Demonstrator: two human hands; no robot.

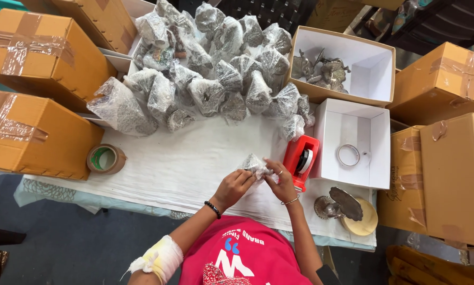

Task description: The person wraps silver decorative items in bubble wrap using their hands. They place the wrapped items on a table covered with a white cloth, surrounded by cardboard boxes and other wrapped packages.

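Observation:
Both hands meet over a white cloth-covered table (184, 163). My left hand (234, 186) and my right hand (280, 182) together grip a small object wrapped in clear bubble wrap (254, 164). A black bead bracelet circles my left wrist and a thin bangle my right. A red tape dispenser (301, 160) lies just right of my right hand. Beyond the hands a large heap of similar bubble-wrapped bundles (210, 74) covers the far side of the table.
A brown tape roll (106, 159) lies at the left. Taped cardboard boxes (31, 89) flank both sides. An open white-lined box (374, 63) holds metal figurines (321, 68); another (374, 153) holds a ring (348, 154). A metal figurine (340, 203) rests near a round wooden base (364, 219).

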